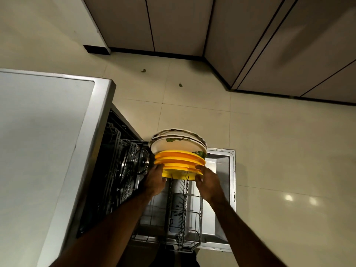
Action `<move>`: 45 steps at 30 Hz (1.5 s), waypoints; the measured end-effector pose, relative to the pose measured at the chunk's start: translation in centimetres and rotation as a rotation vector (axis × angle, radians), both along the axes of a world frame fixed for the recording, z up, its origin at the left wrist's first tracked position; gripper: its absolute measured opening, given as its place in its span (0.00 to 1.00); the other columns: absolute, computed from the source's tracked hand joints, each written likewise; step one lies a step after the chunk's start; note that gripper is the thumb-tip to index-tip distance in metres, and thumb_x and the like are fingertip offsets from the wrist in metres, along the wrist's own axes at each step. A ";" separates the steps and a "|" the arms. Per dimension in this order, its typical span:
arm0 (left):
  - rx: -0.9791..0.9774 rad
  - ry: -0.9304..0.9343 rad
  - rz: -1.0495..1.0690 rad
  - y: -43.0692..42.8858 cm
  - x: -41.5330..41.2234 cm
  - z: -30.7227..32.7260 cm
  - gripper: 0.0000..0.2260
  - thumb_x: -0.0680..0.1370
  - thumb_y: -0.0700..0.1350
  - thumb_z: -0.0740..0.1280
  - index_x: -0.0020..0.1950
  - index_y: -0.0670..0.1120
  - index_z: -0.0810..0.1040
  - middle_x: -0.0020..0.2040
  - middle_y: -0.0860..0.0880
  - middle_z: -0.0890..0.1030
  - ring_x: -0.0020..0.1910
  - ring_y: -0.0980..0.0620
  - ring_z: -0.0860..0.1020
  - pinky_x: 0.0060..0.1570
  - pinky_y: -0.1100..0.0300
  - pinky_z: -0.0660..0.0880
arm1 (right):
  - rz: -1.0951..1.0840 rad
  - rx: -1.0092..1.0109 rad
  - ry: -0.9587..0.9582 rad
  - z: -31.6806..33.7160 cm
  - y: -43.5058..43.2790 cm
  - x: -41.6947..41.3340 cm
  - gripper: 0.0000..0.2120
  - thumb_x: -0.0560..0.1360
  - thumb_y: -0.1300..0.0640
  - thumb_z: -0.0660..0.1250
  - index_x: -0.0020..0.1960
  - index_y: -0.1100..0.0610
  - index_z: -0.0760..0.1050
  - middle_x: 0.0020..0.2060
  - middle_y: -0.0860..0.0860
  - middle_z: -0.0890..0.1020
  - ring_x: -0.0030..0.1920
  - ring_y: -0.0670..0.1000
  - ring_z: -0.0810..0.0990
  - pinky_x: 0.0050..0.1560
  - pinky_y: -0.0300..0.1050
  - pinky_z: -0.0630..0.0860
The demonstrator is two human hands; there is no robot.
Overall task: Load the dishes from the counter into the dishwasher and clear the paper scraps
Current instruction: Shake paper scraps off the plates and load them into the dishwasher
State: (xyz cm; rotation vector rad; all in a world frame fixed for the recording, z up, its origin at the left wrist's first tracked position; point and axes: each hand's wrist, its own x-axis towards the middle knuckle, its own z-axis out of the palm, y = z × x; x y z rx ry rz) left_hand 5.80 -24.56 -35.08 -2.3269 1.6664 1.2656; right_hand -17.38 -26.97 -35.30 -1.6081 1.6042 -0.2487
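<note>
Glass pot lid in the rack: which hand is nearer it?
Left. The left hand is just beside the glass pot lid; the right hand is across the yellow plates.

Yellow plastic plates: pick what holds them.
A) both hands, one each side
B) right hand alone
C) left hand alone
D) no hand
A: the left hand and the right hand each grip one side of the yellow plastic plates.

Head-worn view, down onto dishwasher (pixel 223 160)

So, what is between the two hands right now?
In the head view, the stack of yellow plates sits between the left hand and right hand, both holding its edges.
</note>
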 end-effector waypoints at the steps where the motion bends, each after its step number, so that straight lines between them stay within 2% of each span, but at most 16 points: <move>1: -0.029 0.000 -0.007 0.1 -0.2 1.1 0.30 0.80 0.41 0.70 0.80 0.44 0.63 0.79 0.44 0.65 0.77 0.44 0.65 0.75 0.52 0.65 | 0.004 -0.006 -0.020 1.3 0.0 0.1 0.18 0.81 0.56 0.67 0.71 0.52 0.75 0.63 0.53 0.82 0.60 0.55 0.82 0.60 0.42 0.74; 4: -0.117 -0.015 -0.011 0.9 -0.9 5.3 0.31 0.80 0.43 0.70 0.81 0.44 0.63 0.80 0.46 0.63 0.78 0.46 0.64 0.76 0.51 0.64 | 0.049 -0.040 -0.082 5.3 0.3 0.3 0.20 0.82 0.55 0.66 0.74 0.51 0.71 0.68 0.53 0.78 0.66 0.56 0.77 0.67 0.50 0.75; 6: -0.183 -0.043 -0.012 1.9 -1.4 8.3 0.30 0.81 0.44 0.68 0.81 0.45 0.61 0.81 0.47 0.62 0.79 0.47 0.63 0.78 0.52 0.62 | 0.110 -0.067 -0.100 8.1 0.9 0.5 0.23 0.83 0.53 0.65 0.77 0.52 0.68 0.73 0.52 0.74 0.72 0.54 0.72 0.72 0.52 0.71; 10: -0.303 -0.136 -0.028 4.6 -2.4 15.0 0.31 0.83 0.50 0.63 0.83 0.47 0.55 0.82 0.48 0.58 0.81 0.49 0.55 0.76 0.60 0.47 | 0.184 -0.160 -0.105 14.3 2.1 0.8 0.27 0.84 0.46 0.62 0.80 0.53 0.63 0.78 0.52 0.68 0.77 0.53 0.66 0.76 0.54 0.66; 12: -0.347 -0.176 -0.022 6.2 -2.4 18.3 0.31 0.84 0.53 0.61 0.83 0.48 0.54 0.83 0.49 0.56 0.82 0.50 0.52 0.76 0.57 0.43 | 0.221 -0.213 -0.087 17.6 2.9 1.0 0.28 0.84 0.43 0.59 0.81 0.52 0.62 0.80 0.51 0.65 0.79 0.52 0.62 0.79 0.53 0.62; 14: -0.384 -0.193 -0.006 7.9 -2.0 21.4 0.30 0.84 0.56 0.59 0.83 0.49 0.55 0.83 0.51 0.55 0.82 0.51 0.50 0.81 0.50 0.46 | 0.271 -0.250 -0.083 20.5 3.8 1.3 0.31 0.84 0.36 0.53 0.82 0.51 0.60 0.81 0.50 0.62 0.81 0.49 0.57 0.81 0.52 0.57; 16: -0.408 -0.222 0.013 9.8 -1.2 23.7 0.31 0.83 0.59 0.57 0.83 0.49 0.55 0.83 0.52 0.53 0.82 0.51 0.48 0.81 0.48 0.48 | 0.322 -0.252 -0.111 22.8 4.7 1.7 0.37 0.81 0.30 0.46 0.83 0.49 0.57 0.82 0.47 0.59 0.82 0.46 0.53 0.82 0.49 0.52; 19: -0.504 -0.297 0.094 13.3 0.4 27.0 0.31 0.81 0.63 0.56 0.81 0.48 0.62 0.82 0.50 0.60 0.82 0.50 0.53 0.79 0.44 0.56 | 0.407 -0.267 -0.147 25.9 6.0 3.3 0.40 0.78 0.25 0.41 0.84 0.45 0.53 0.83 0.44 0.55 0.82 0.43 0.49 0.81 0.45 0.47; 22: -0.525 -0.381 0.180 16.8 1.8 29.9 0.33 0.81 0.66 0.50 0.82 0.50 0.60 0.83 0.51 0.56 0.82 0.51 0.50 0.80 0.47 0.53 | 0.482 -0.269 -0.203 29.1 7.2 5.6 0.40 0.78 0.25 0.43 0.84 0.45 0.52 0.83 0.44 0.55 0.82 0.43 0.49 0.82 0.52 0.51; 24: -0.532 -0.426 0.241 19.2 2.6 31.8 0.34 0.81 0.67 0.48 0.82 0.50 0.59 0.83 0.51 0.55 0.83 0.52 0.49 0.80 0.48 0.52 | 0.556 -0.262 -0.229 31.0 8.4 7.5 0.37 0.80 0.29 0.48 0.84 0.45 0.52 0.83 0.43 0.54 0.82 0.44 0.49 0.82 0.54 0.52; 30: -0.540 -0.498 0.452 26.4 4.9 35.1 0.32 0.81 0.63 0.53 0.81 0.48 0.63 0.82 0.49 0.60 0.82 0.50 0.52 0.79 0.44 0.57 | 0.797 -0.253 -0.283 34.4 12.1 13.1 0.33 0.83 0.35 0.57 0.83 0.43 0.50 0.83 0.42 0.51 0.82 0.45 0.48 0.82 0.54 0.52; 35: -0.527 -0.553 0.673 34.2 6.0 36.1 0.32 0.81 0.63 0.55 0.81 0.49 0.63 0.82 0.50 0.60 0.82 0.50 0.53 0.80 0.44 0.55 | 1.002 -0.267 -0.337 35.4 16.6 17.7 0.32 0.82 0.35 0.59 0.82 0.41 0.53 0.82 0.42 0.54 0.81 0.45 0.53 0.80 0.56 0.60; 39: -0.486 -0.584 0.859 41.7 6.3 36.8 0.31 0.81 0.59 0.62 0.81 0.49 0.62 0.82 0.51 0.59 0.82 0.50 0.51 0.81 0.49 0.49 | 1.138 -0.278 -0.347 36.2 21.6 21.3 0.32 0.82 0.35 0.59 0.82 0.42 0.55 0.82 0.41 0.56 0.81 0.44 0.55 0.79 0.46 0.57; 41: -0.497 -0.609 0.927 45.5 6.1 37.3 0.30 0.80 0.57 0.65 0.80 0.48 0.65 0.81 0.49 0.63 0.82 0.49 0.55 0.80 0.49 0.52 | 1.197 -0.286 -0.364 36.9 24.4 22.7 0.32 0.81 0.37 0.59 0.82 0.45 0.58 0.81 0.44 0.60 0.80 0.45 0.57 0.79 0.42 0.55; 45: -0.477 -0.617 1.063 52.9 5.4 37.9 0.30 0.80 0.55 0.67 0.80 0.49 0.64 0.82 0.50 0.61 0.82 0.51 0.54 0.81 0.49 0.52 | 1.320 -0.246 -0.401 37.3 30.3 25.0 0.32 0.81 0.39 0.60 0.81 0.48 0.60 0.81 0.46 0.61 0.80 0.44 0.58 0.80 0.48 0.58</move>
